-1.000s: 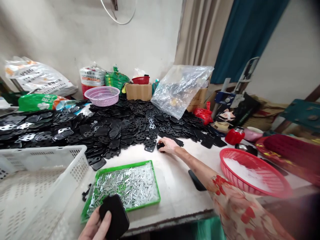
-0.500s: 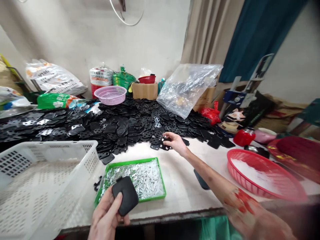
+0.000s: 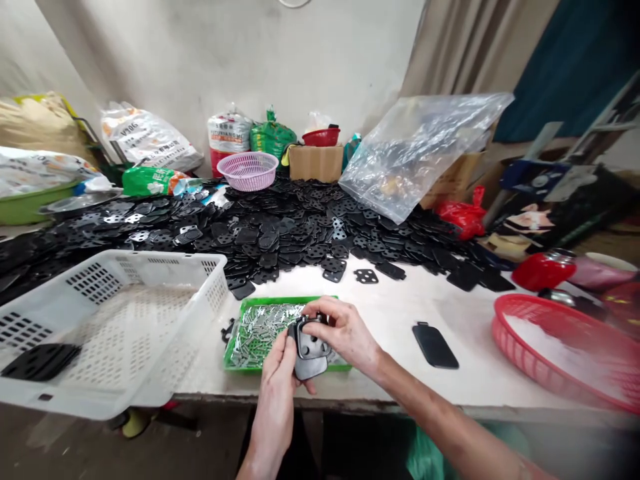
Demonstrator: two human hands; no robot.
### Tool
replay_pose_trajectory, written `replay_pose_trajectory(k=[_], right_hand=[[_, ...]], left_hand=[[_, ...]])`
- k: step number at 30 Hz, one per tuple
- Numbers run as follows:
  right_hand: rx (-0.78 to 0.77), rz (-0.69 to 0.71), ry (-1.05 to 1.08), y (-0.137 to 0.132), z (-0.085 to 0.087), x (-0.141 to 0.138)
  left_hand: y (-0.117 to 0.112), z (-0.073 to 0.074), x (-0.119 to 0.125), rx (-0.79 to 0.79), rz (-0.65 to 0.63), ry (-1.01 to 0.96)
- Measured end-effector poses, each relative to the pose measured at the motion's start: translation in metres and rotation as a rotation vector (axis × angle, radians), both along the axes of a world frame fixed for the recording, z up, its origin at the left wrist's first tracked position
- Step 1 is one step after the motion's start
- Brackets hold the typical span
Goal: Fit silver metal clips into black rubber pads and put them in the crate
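Over on the far left, a white perforated plastic crate (image 3: 165,261) with a flat black plate (image 3: 41,362) lying inside. Moving right, a green tray of silver metal pieces (image 3: 280,300) sits on the pale counter (image 3: 400,380), and just above it, there's the action: left hand (image 3: 274,380) and right hand (image 3: 345,333), both grips clamped on a black holed plate (image 3: 310,357). Further along, a loose black holed plate (image 3: 367,276), a black rounded pad (image 3: 435,345), then a red plastic basket (image 3: 505,333) holding white fluff (image 3: 575,347).

room to pass right of the green tray (image 3: 286,299), white crate (image 3: 165,257) blocking left, black plate pile (image 3: 290,227) behind
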State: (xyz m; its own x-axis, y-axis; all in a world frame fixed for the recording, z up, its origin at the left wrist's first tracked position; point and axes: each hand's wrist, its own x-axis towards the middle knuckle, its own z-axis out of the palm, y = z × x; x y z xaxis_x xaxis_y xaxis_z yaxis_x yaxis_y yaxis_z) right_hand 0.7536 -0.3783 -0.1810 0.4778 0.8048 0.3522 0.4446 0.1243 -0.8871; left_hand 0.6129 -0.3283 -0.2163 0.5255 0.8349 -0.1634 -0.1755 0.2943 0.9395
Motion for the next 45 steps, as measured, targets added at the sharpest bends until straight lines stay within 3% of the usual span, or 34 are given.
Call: replay_pose_trajectory(k=[3, 7, 15, 24, 32, 35, 39, 45], right_hand=[[0.036, -0.036, -0.037, -0.001, -0.002, -0.008], [0.050, -0.032, 0.063, -0.007, -0.001, -0.016], [-0.081, -0.023, 0.340, -0.025, 0.005, -0.019], [-0.031, -0.061, 0.274, -0.031, 0.018, -0.037], [-0.040, -0.066, 0.459, -0.030, 0.007, -0.042], [-0.037, -0.101, 0.482, -0.029, 0.006, -0.047], [-0.004, -0.102, 0.480, -0.028, 0.006, -0.053], [-0.028, -0.115, 0.369, -0.029, 0.007, -0.055]], left_hand=[[-0.004, 0.005, -0.004, -0.036, -0.091, -0.007], [-0.004, 0.014, -0.009, 0.037, -0.255, -0.039], [-0.002, 0.022, -0.019, 0.154, -0.258, 0.057], [-0.008, 0.025, -0.026, 0.216, -0.203, 0.097], [-0.011, 0.028, -0.026, 0.218, -0.085, 0.161], [-0.012, 0.029, -0.026, 0.145, -0.068, 0.177], [-0.013, 0.025, -0.027, 0.074, 0.018, 0.207], [-0.012, 0.007, -0.031, 0.050, 0.027, 0.149]])
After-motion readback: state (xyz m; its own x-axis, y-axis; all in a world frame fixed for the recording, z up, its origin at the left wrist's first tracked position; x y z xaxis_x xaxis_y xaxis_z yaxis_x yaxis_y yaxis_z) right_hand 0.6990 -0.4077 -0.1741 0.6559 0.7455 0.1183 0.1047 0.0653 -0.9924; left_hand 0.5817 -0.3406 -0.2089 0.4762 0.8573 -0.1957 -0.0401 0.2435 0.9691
